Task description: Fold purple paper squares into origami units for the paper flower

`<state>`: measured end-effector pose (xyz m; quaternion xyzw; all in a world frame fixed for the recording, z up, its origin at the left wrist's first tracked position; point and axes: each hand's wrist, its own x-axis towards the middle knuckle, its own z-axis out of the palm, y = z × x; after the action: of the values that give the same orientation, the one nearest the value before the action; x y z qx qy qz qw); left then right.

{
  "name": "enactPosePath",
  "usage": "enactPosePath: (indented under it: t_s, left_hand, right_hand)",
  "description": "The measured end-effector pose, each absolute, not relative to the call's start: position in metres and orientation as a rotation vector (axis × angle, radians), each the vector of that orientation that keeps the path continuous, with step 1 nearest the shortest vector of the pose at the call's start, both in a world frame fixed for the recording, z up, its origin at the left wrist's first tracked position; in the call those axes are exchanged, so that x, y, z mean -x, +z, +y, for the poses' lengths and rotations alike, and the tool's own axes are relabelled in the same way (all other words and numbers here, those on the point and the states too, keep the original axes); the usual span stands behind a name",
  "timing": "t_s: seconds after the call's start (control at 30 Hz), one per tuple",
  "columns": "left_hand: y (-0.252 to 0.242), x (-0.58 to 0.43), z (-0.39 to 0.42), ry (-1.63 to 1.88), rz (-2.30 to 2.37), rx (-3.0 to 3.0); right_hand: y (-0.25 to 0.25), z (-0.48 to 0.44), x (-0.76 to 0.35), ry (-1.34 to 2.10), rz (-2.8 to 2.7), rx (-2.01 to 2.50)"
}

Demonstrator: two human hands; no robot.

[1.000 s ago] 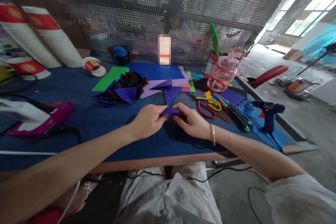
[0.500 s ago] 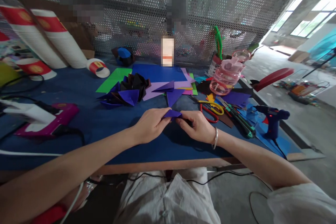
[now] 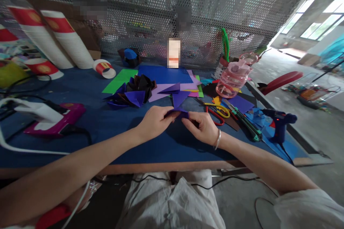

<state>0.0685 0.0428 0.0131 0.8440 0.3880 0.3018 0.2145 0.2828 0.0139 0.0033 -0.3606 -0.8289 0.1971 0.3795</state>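
Note:
Between my hands, over the front middle of the table, is a small folded piece of purple paper (image 3: 179, 113). My left hand (image 3: 157, 121) pinches its left end, and my right hand (image 3: 201, 127), with a silver bangle at the wrist, grips its right end. The fingers partly cover the paper. Just beyond lies a folded purple paper piece (image 3: 179, 98), with another folded purple piece (image 3: 170, 89) behind it. To the left sits a flower-like cluster of black and purple folded paper (image 3: 131, 94).
Right of my hands lie scissors (image 3: 217, 113), a green cutter knife (image 3: 248, 125) and a blue hot glue gun (image 3: 279, 121). A pink bottle (image 3: 232, 80) stands behind. Stacked paper cups (image 3: 72, 39) and a magenta power strip (image 3: 56, 120) are at left; a perforated metal screen (image 3: 147, 10) rises behind.
The purple paper has tilted in my fingers and shows less of its face now. Both hands have stayed close together. The view has shifted slightly.

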Motion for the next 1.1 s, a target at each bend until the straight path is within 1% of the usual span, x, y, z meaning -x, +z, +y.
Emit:
enactPosePath:
  t_s: [0.13,0.23,0.4,0.47,0.63,0.77,0.97,1.1]
  left_hand:
    - [0.016,-0.068,0.042,0.783,1.241,-2.374]
    - [0.027,-0.064,0.047,0.711,1.413,-2.399]
    - [0.06,-0.039,0.069,0.68,1.96,-2.332]
    - [0.072,-0.023,0.078,0.58,2.089,-2.294]
    - [0.081,0.008,0.091,0.238,2.176,-2.224]
    - [0.078,0.013,0.095,0.119,2.258,-2.192]
    - [0.078,0.011,0.093,0.133,2.391,-2.172]
    - [0.08,0.006,0.083,0.354,2.435,-2.211]
  right_hand:
    - [-0.001,0.016,-0.283,0.556,-2.121,0.977]
    - [-0.004,0.018,-0.284,0.598,-2.117,1.032]
    - [-0.006,0.022,-0.287,0.642,-2.079,1.1]
    - [-0.005,0.022,-0.287,0.651,-2.068,1.1]
    - [-0.005,0.021,-0.285,0.665,-2.057,1.089]
    - [-0.006,0.021,-0.286,0.658,-2.066,1.084]
    - [-0.006,0.02,-0.287,0.633,-2.084,1.067]
    - [-0.005,0.019,-0.287,0.619,-2.095,1.035]
